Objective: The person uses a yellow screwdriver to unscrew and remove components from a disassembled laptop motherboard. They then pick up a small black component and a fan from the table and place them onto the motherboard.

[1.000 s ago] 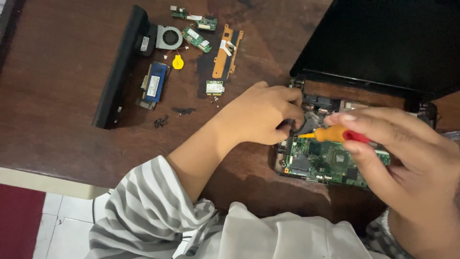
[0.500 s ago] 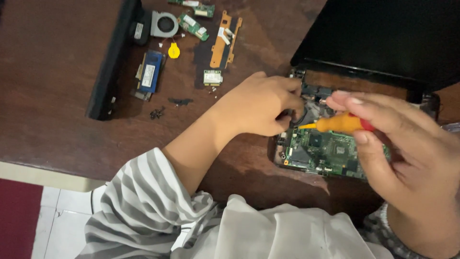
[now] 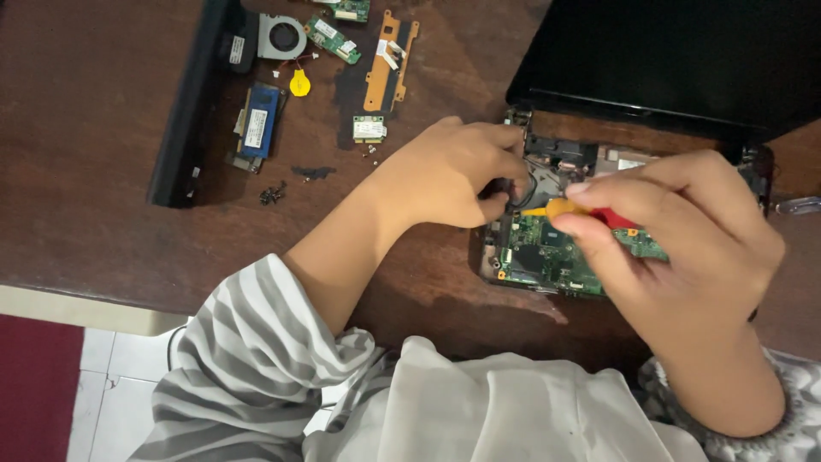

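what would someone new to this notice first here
Two bare hands meet over an opened laptop's green circuit board at centre right: the right hand grips a yellow and red screwdriver, and the left hand pinches something by its tip. At upper left, removed parts lie on the dark wooden table, among them a small fan.

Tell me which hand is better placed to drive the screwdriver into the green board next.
Probably the right. The right hand already grips the yellow-and-red screwdriver, angled over the green circuit board. The left hand is curled on the dark parts at the board's top edge, seemingly steadying them.
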